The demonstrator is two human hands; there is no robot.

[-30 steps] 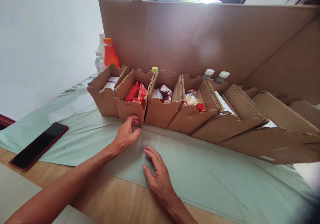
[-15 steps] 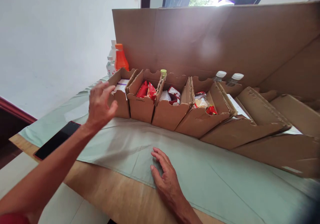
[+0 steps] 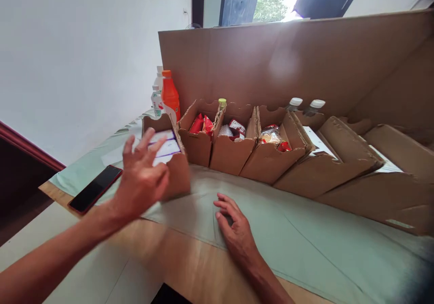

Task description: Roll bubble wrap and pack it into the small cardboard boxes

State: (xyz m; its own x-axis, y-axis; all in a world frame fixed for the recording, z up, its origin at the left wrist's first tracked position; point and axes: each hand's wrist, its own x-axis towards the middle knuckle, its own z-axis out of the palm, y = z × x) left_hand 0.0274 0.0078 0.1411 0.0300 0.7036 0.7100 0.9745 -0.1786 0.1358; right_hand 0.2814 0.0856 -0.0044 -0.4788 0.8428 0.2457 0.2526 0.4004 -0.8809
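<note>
My left hand is at the leftmost cardboard box, which stands forward of its row. Its fingers reach over the front left edge and the thumb lies against the front, gripping the box. Inside lie white packs with purple edges, partly covered by my fingers. My right hand rests at the front of the green cloth, holding nothing, with fingers loosely bent and apart. The neighbouring cardboard box holds red snack packets.
More cardboard boxes continue rightward, with packets in one. Behind the row stand an orange bottle, clear bottles and a tall cardboard panel. A phone lies left, near the wooden table edge.
The leftmost box has come out of the row toward me, along with my left hand. My right hand stays on the cloth. The view has shifted slightly.
</note>
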